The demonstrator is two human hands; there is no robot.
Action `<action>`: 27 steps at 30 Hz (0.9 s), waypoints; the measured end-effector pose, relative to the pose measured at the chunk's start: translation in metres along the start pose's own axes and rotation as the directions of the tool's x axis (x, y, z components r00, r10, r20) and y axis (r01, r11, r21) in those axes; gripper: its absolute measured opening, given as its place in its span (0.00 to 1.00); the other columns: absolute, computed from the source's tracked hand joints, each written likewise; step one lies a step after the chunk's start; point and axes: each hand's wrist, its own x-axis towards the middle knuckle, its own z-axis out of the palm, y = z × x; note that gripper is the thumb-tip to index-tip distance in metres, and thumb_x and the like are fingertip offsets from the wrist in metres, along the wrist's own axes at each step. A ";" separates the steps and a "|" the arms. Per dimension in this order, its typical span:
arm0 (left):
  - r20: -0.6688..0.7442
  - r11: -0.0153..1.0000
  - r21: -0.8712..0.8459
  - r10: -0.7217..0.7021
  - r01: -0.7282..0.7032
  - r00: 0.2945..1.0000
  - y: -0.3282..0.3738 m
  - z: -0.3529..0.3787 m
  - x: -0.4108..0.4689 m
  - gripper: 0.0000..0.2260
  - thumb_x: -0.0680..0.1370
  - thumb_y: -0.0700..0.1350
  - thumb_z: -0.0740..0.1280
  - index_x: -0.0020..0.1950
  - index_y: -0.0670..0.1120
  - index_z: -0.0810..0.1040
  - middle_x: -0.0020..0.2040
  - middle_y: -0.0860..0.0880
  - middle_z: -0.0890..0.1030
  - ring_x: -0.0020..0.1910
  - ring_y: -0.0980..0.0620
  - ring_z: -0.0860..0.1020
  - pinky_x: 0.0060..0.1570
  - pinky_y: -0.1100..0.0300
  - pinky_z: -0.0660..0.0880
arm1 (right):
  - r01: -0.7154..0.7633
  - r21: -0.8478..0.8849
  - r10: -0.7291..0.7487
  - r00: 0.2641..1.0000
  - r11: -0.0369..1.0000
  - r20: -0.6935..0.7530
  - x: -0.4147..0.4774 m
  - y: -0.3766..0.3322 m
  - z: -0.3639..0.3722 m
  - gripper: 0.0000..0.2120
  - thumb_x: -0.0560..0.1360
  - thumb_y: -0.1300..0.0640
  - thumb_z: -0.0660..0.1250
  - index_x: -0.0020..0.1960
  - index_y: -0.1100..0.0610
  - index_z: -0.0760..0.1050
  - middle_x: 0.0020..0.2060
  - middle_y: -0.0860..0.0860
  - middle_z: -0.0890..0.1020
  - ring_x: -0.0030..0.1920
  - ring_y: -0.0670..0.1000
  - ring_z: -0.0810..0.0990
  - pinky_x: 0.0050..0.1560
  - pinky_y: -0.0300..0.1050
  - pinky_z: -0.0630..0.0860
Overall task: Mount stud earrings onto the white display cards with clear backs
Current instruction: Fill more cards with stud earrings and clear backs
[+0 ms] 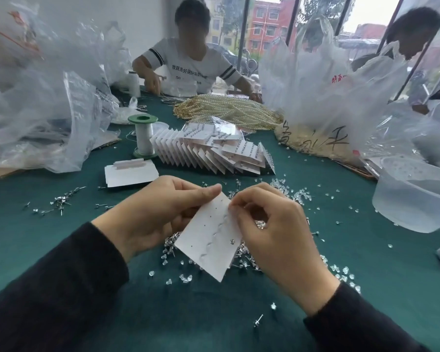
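While the display card (208, 240) is held tilted over the bench (36, 237), between both hands and above a scatter of clear backs (186, 278), I log the risks first.

Risk 1: the piece being fitted is tiny. If the right pinch slackens, it likely drops into the loose pile beneath and is lost among lookalikes.

Risk 2: the card is thin and gripped only at its top corner and right edge. A hard push could crease it or miss the punched hole.

Risk 3: one mounted stud (232, 241) sits near the card's right edge, close to the right palm. A brush could tip it out if its back is not seated. The card's rear face is not visible, so this is unconfirmed.

Pose, left hand (158, 212): reaches in from the left, fingers (206, 191) curled onto the card's top corner, the rest tucked behind it.

Pose, right hand (272, 232): knuckles up, fingertips (235, 203) drawn narrow into a pinch at the card's upper right edge. I cannot tell whether a stud or a back lies between them; it is hidden.

Surroundings: finished cards (214, 151) fanned further back, blank cards (131, 174) left of them, loose studs (61, 200) well to the left.
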 end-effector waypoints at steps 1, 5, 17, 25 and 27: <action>-0.003 1.000 -0.005 -0.018 0.018 1.000 0.000 0.000 0.000 0.13 0.64 0.46 0.71 0.39 0.36 0.82 0.37 0.41 0.84 0.32 0.50 0.82 0.28 0.64 0.77 | 0.003 -0.014 -0.003 1.000 1.000 0.007 0.000 0.000 0.000 0.04 0.71 0.64 0.69 0.40 0.56 0.80 0.37 0.46 0.80 0.37 0.47 0.77 0.40 0.41 0.75; -0.049 0.995 0.045 -0.089 0.091 0.995 -0.002 0.000 0.002 0.09 0.66 0.40 0.70 0.41 0.34 0.81 0.32 0.43 0.83 0.27 0.53 0.81 0.23 0.66 0.74 | -0.008 -0.040 0.012 0.994 0.999 0.106 0.005 -0.002 -0.007 0.03 0.72 0.61 0.69 0.44 0.55 0.81 0.38 0.44 0.80 0.39 0.43 0.77 0.43 0.37 0.75; -0.089 0.988 0.070 -0.132 0.138 0.987 -0.004 0.001 0.004 0.06 0.70 0.36 0.68 0.40 0.33 0.79 0.29 0.43 0.82 0.24 0.53 0.79 0.21 0.67 0.73 | -0.422 -0.555 0.609 0.766 0.717 0.204 0.027 0.072 -0.099 0.10 0.70 0.62 0.67 0.32 0.51 0.79 0.32 0.46 0.81 0.36 0.47 0.79 0.35 0.38 0.72; -0.102 0.982 0.113 -0.137 0.148 0.985 -0.005 0.001 0.004 0.06 0.68 0.38 0.69 0.38 0.35 0.80 0.30 0.43 0.82 0.24 0.52 0.80 0.21 0.66 0.73 | -0.280 -0.517 0.388 0.915 0.809 0.111 0.031 0.087 -0.061 0.07 0.73 0.61 0.67 0.46 0.56 0.83 0.32 0.40 0.73 0.34 0.42 0.71 0.45 0.34 0.70; -0.101 0.981 0.121 -0.138 0.150 0.985 -0.005 0.001 0.004 0.05 0.69 0.37 0.69 0.38 0.35 0.80 0.30 0.43 0.82 0.24 0.52 0.79 0.21 0.66 0.73 | -0.250 -0.547 0.364 0.925 0.799 0.109 0.031 0.087 -0.056 0.08 0.73 0.63 0.65 0.42 0.57 0.83 0.32 0.43 0.74 0.36 0.44 0.71 0.48 0.37 0.69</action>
